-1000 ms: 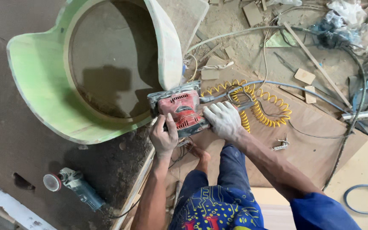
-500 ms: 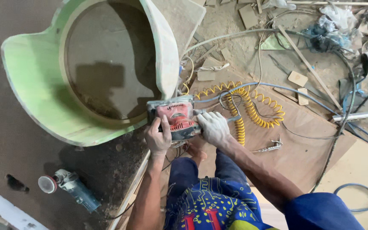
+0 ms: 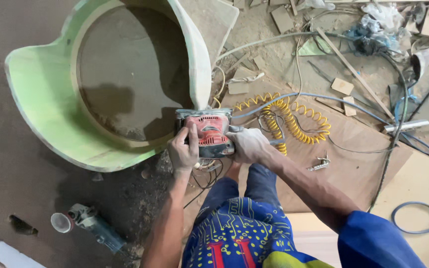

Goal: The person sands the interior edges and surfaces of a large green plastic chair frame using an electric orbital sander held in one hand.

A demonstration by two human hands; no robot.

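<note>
Red power sander (image 3: 208,133) sits pressed against the near end of a pale green curved shell (image 3: 50,114), long axis running left to right, held from both sides: left hand (image 3: 183,151) wrapped over its near-left corner, dusty right hand (image 3: 247,145) closed around the rear grip. Yellow coiled hose (image 3: 294,116) trails right; a grinder (image 3: 93,226) lies near-left on the dark worktop (image 3: 6,173), scrap-strewn floor beyond.

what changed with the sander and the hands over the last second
Very little. The red sander sits slightly higher and further left in the view, at the edge of the green curved shell, though the camera shifted too. The left hand and right hand grip it as before; nothing was let go. The yellow coiled hose and the grinder on the floor stayed put.
</note>
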